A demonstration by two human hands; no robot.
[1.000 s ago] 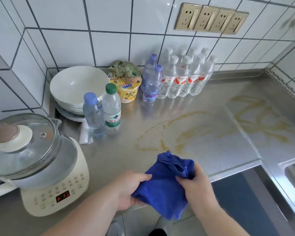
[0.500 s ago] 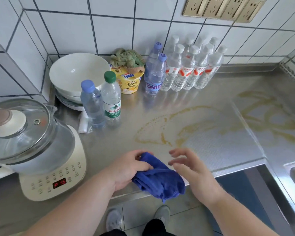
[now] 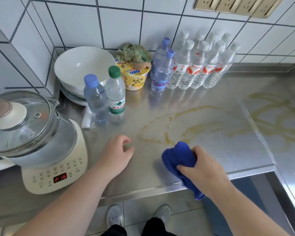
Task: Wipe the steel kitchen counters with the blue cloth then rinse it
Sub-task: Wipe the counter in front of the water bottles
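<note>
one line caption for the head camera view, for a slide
Right hand grips a bunched blue cloth at the edge of yellowish smears on the steel counter, left hand empty beside it.

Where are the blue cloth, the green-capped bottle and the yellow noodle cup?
blue cloth (image 3: 179,155): head view, bunched upper part.
green-capped bottle (image 3: 115,97): head view, clear body.
yellow noodle cup (image 3: 136,79): head view, printed side.

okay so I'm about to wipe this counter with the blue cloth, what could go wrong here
The yellowish spill spreads wide, so the bunched blue cloth in your right hand may smear it rather than lift it. Broad strokes could also knock over the water bottles standing just behind the spill, or push liquid over the counter's front edge.
</note>
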